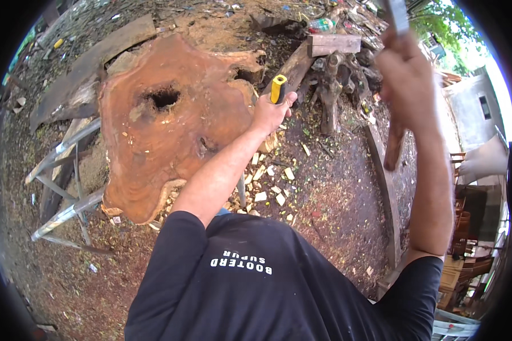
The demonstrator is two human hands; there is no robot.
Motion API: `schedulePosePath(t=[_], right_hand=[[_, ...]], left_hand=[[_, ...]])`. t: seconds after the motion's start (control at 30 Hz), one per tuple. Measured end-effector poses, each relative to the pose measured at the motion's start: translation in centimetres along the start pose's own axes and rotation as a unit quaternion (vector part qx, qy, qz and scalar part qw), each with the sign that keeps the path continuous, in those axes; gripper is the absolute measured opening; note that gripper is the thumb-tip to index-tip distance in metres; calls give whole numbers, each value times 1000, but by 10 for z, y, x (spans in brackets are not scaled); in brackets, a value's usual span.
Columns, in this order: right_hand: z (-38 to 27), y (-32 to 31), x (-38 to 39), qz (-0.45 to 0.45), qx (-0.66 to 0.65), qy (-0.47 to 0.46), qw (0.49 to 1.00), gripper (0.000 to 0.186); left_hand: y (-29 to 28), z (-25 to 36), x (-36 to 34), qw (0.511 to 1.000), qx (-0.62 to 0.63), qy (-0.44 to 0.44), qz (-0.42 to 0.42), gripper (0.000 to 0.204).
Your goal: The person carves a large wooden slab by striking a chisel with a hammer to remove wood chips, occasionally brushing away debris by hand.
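Slab of wood [170, 136], chip-strewn ground [335, 193], left hand [271, 113] gripping yellow handle [277, 89], right hand [407, 82] gripping wooden handle [394, 149]

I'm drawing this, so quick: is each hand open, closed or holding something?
Left hand: closed around a yellow-and-black handle.
Right hand: closed around a wooden-handled tool, its top blurred.

Metal tubes [68, 215] jut out left of the wood slab [170, 131]; at its right edge is a tool handle [277, 90]; farther right, a gnarled root [331, 102], then a long beam [384, 196].
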State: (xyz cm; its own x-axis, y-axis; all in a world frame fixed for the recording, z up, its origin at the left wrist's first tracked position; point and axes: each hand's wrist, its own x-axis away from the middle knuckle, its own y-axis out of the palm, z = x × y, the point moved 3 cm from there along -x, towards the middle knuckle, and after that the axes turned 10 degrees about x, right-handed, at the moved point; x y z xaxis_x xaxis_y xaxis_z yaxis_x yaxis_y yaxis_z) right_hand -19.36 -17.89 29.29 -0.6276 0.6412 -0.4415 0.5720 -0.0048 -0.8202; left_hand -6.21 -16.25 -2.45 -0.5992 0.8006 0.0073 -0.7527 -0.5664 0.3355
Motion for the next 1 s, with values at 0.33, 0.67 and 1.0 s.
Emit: schedulePosePath(t=[0.33, 0.67, 1.0], right_hand=[[72, 110, 57, -402, 283, 36, 870, 38], [67, 40, 76, -153, -10, 167, 974, 22], [145, 35, 253, -74, -298, 325, 894, 11]], left_hand=[[-7, -46, 11, 995, -96, 5, -8, 47], [25, -48, 27, 996, -49, -57, -39, 27], [115, -163, 121, 906, -241, 76, -340, 14]])
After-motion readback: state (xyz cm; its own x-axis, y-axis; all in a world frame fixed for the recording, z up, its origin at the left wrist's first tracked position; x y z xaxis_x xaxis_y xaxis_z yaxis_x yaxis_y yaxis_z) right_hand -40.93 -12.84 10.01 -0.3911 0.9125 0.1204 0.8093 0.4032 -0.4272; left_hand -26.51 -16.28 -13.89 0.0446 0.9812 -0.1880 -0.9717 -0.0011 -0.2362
